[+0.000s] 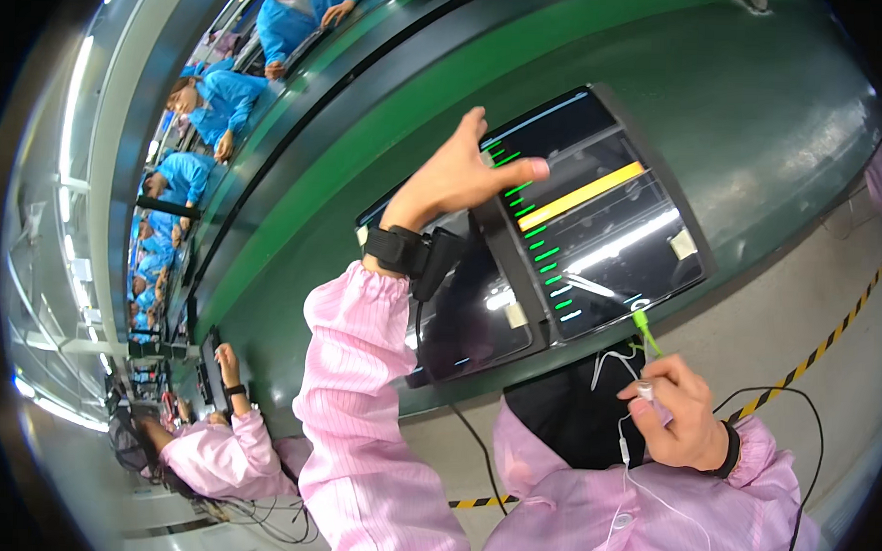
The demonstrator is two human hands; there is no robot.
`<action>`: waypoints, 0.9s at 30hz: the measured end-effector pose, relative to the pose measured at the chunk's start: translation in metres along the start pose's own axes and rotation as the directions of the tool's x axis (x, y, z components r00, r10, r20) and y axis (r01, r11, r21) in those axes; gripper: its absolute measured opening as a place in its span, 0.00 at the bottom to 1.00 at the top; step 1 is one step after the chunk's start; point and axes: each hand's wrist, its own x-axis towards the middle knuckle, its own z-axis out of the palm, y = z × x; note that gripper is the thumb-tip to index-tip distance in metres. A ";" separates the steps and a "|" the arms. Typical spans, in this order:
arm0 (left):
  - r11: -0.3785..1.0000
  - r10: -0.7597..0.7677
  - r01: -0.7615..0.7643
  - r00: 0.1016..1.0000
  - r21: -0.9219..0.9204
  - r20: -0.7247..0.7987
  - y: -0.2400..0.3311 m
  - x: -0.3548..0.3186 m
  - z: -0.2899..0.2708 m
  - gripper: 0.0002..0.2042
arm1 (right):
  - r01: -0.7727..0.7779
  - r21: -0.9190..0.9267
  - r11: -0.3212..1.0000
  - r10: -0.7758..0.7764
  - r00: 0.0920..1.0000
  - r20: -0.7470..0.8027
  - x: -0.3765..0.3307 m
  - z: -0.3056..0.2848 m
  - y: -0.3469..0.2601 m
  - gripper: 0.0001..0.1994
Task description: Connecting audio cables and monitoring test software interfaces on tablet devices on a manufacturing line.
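Observation:
A tablet (608, 228) lies on the green table with its screen lit, showing a yellow bar and a row of short green marks. My left hand (464, 174) is at its left edge, fingers spread, thumb over the screen; the other fingers are partly hidden. A green plug (640, 322) with a green cord sits at the tablet's near edge. Below it, my right hand (679, 415) is closed, pinching a small white piece (646, 390) whose exact kind I cannot make out. A thin white cable (623, 449) with an in-line piece hangs beside that hand.
A second, dark-screened tablet (474, 306) lies left of the lit one, partly under my left forearm. A black cable runs down from my left wrist strap (403, 252). Co-workers in blue sit across the line; a person in pink (226, 453) works to the left. Striped tape (827, 352) marks the floor.

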 end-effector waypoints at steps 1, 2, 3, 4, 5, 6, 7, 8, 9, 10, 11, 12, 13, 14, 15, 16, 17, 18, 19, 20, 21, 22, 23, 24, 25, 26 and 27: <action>0.999 -0.010 0.008 0.999 -0.050 -0.031 -0.006 -0.005 -0.005 0.52 | -0.050 0.043 0.998 0.047 0.997 0.068 0.001 0.007 -0.007 0.05; 1.000 0.006 -0.003 0.997 0.030 -0.074 -0.013 -0.011 -0.014 0.49 | -0.060 0.064 0.996 0.055 0.996 0.075 0.003 0.014 -0.012 0.05; 0.995 -0.022 0.031 0.994 0.096 -0.103 -0.021 -0.019 -0.021 0.48 | -0.158 0.123 0.980 0.131 0.970 0.206 0.008 0.020 -0.015 0.06; 0.992 -0.045 0.058 0.992 0.111 -0.118 -0.029 -0.026 -0.025 0.48 | -0.261 0.163 0.951 0.196 0.922 0.334 0.011 0.027 -0.017 0.07; 0.987 -0.078 0.096 0.987 0.131 -0.142 -0.039 -0.036 -0.028 0.47 | -0.191 0.157 0.969 0.122 0.922 0.366 0.012 0.036 -0.011 0.09; 0.983 -0.101 0.120 0.986 0.138 -0.136 -0.051 -0.042 -0.030 0.47 | -0.182 0.169 0.969 0.103 0.914 0.392 0.016 0.044 -0.009 0.10; 0.979 -0.123 0.147 0.979 0.142 -0.162 -0.063 -0.050 -0.034 0.47 | -0.165 0.180 0.970 0.076 0.904 0.420 0.020 0.050 -0.009 0.11; 0.975 -0.143 0.171 0.972 0.143 -0.187 -0.075 -0.058 -0.036 0.46 | -0.174 0.192 0.966 0.071 0.891 0.448 0.022 0.060 -0.007 0.12; 0.971 -0.161 0.191 0.968 0.146 -0.193 -0.087 -0.068 -0.038 0.46 | -0.173 0.229 0.958 0.059 0.899 0.435 0.027 0.070 -0.010 0.13; 0.975 -0.156 0.190 0.956 0.119 -0.247 -0.097 -0.075 -0.037 0.46 | -0.194 0.231 0.953 0.065 0.880 0.471 0.033 0.077 -0.009 0.13; 0.979 -0.150 0.185 0.941 0.091 -0.302 -0.106 -0.081 -0.037 0.46 | -0.214 0.228 0.950 0.071 0.859 0.507 0.037 0.084 -0.009 0.14; 0.978 -0.159 0.193 0.937 0.081 -0.310 -0.114 -0.084 -0.035 0.46 | -0.212 0.222 0.952 0.068 0.853 0.518 0.038 0.093 -0.008 0.14; 0.978 -0.162 0.196 0.932 0.074 -0.325 -0.118 -0.086 -0.035 0.45 | -0.286 0.237 0.929 0.133 0.851 0.508 0.039 0.103 -0.006 0.15; 0.978 -0.165 0.198 0.926 0.067 -0.340 -0.120 -0.088 -0.033 0.44 | -0.358 0.249 0.900 0.198 0.845 0.497 0.040 0.110 -0.005 0.16; 0.978 -0.170 0.201 0.922 0.056 -0.349 -0.122 -0.090 -0.031 0.44 | -0.354 0.239 0.904 0.196 0.841 0.504 0.042 0.114 -0.006 0.16; 0.980 -0.181 0.200 0.927 0.024 -0.330 -0.118 -0.091 -0.030 0.42 | -0.400 0.217 0.890 0.248 0.827 0.505 0.045 0.118 -0.006 0.17; 0.980 -0.190 0.197 0.932 -0.008 -0.310 -0.117 -0.093 -0.030 0.40 | -0.446 0.195 0.874 0.301 0.810 0.503 0.047 0.122 -0.006 0.18; 0.983 -0.164 0.181 0.925 0.020 -0.342 -0.122 -0.092 -0.028 0.42 | -0.459 0.173 0.871 0.310 0.789 0.530 0.047 0.124 -0.005 0.19; 0.983 -0.168 0.184 0.922 0.012 -0.348 -0.125 -0.092 -0.028 0.42 | -0.457 0.166 0.874 0.309 0.786 0.535 0.047 0.127 -0.006 0.19; 0.987 -0.136 0.158 0.920 0.031 -0.367 -0.127 -0.092 -0.028 0.42 | -0.480 0.180 0.859 0.331 0.787 0.521 0.046 0.129 -0.009 0.18; 0.990 -0.103 0.133 0.917 0.051 -0.385 -0.130 -0.093 -0.027 0.42 | -0.503 0.195 0.842 0.352 0.787 0.506 0.046 0.132 -0.010 0.18; 0.990 -0.102 0.130 0.917 0.046 -0.387 -0.128 -0.093 -0.028 0.42 | -0.503 0.190 0.843 0.355 0.787 0.505 0.047 0.131 -0.011 0.18; 0.988 -0.126 0.149 0.924 0.036 -0.362 -0.125 -0.093 -0.029 0.43 | -0.523 0.176 0.834 0.375 0.771 0.515 0.049 0.130 -0.013 0.19; 0.985 -0.149 0.168 0.930 0.028 -0.336 -0.123 -0.093 -0.030 0.43 | -0.543 0.162 0.824 0.395 0.755 0.524 0.050 0.129 -0.014 0.19; 0.986 -0.148 0.165 0.930 0.023 -0.336 -0.124 -0.092 -0.029 0.43 | -0.544 0.156 0.824 0.398 0.754 0.522 0.051 0.129 -0.014 0.19; 0.984 -0.144 0.172 0.929 0.054 -0.340 -0.125 -0.092 -0.029 0.43 | -0.547 0.147 0.824 0.395 0.741 0.543 0.052 0.130 -0.013 0.19; 0.980 -0.140 0.180 0.929 0.086 -0.343 -0.126 -0.093 -0.030 0.44 | -0.550 0.138 0.823 0.391 0.727 0.565 0.052 0.130 -0.013 0.19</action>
